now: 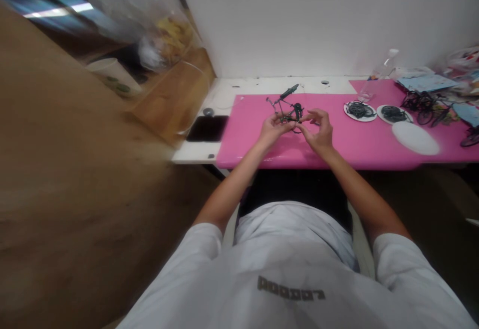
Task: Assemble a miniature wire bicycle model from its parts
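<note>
Both hands meet over the pink sheet (247, 139), around a small dark model bicycle (286, 107). My left hand (272, 128) is closed on the lower left part of its frame, thumb pointing inward. My right hand (319, 128) pinches at the model's lower right side, its fingertips close to my left thumb. The model is held tilted, with a long dark green part sticking up at its top. Whether a separate small piece sits between the right fingertips is too small to tell.
White plates of dark parts (359, 111) stand to the right, near a white oval plate (416, 138). Behind them are a clear bottle (379, 75) and more dark model bicycles (424, 107). A black flat device (207, 128) lies left; a wooden panel (67, 144) borders that side.
</note>
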### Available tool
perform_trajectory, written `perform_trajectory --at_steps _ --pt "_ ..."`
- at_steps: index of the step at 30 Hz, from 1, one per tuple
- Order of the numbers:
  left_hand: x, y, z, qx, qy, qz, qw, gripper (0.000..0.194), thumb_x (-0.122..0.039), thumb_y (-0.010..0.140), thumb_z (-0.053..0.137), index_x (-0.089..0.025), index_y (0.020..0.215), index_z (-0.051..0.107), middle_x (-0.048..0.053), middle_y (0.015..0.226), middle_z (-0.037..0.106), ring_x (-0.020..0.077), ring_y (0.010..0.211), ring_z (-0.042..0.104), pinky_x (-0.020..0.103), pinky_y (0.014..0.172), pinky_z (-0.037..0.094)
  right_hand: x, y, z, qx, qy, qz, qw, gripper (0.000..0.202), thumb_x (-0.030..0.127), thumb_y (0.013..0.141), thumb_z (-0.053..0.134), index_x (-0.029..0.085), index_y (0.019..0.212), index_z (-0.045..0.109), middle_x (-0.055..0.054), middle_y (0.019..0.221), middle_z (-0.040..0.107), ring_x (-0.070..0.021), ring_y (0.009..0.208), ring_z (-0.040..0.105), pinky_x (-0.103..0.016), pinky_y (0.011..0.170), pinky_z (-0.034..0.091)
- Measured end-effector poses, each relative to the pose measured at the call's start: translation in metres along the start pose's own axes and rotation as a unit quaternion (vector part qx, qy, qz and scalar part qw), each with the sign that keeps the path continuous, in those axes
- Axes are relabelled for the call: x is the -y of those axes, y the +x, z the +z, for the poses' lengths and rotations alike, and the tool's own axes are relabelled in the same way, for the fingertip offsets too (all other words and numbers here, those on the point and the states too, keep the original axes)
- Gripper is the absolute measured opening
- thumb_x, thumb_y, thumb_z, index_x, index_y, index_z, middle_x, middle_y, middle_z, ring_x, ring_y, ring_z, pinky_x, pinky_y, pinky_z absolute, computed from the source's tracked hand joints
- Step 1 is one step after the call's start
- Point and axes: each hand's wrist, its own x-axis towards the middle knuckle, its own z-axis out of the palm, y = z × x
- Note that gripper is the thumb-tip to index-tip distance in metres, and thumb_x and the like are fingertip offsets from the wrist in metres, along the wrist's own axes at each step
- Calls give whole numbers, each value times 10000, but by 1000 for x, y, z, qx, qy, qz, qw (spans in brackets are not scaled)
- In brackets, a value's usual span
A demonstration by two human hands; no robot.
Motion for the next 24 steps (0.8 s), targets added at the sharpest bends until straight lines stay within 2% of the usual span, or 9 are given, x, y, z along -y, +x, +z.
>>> perform_trajectory --at_steps 8,11,14,19,24 --pt "5 3 -4 -14 7 5 1000 636 -315 647 1091 -204 1188 776 97 1187 851 227 1067 827 393 1037 648 -1 -1 0 7 19 7 1000 424 493 1066 721 310 1434 620 -89 1161 775 -321 1093 769 -549 957 633" --pt "4 7 -8 -36 10 4 999 629 -288 650 1081 -200 1195 780 92 1161 853 232 1079 831 399 1052 644 -5 0 0 -4 9 13 1000 354 440 1097 622 298 1420 648 -106 1185 765 -325 1104 750 -551 951 627" --pt "2 10 -14 -64 6 3 998 639 -283 642 1076 -199 1203 780 91 1180 852 225 1085 832 389 1061 642 -19 1 0 3 -23 12 1000 307 366 1100 529 273 1336 702 -125 1189 768 -341 1150 722 -567 990 615" --pt "-1 15 -23 -91 -15 0 996 622 -245 653 1052 -195 1205 770 84 1187 848 211 1087 835 377 1066 638 -53 -2 2 126 -115 14 985 349 357 1050 538 218 1286 755 -168 1289 789 -392 1257 677 -686 1183 494" --pt "-1 18 -27 -112 -13 -3 994 605 -211 663 1038 -192 1203 766 77 1151 851 208 1104 833 378 1093 632 -68 -12 2 250 -150 28 956 538 430 1034 592 148 1479 700 -216 1534 715 -469 1521 540 -729 1282 395"
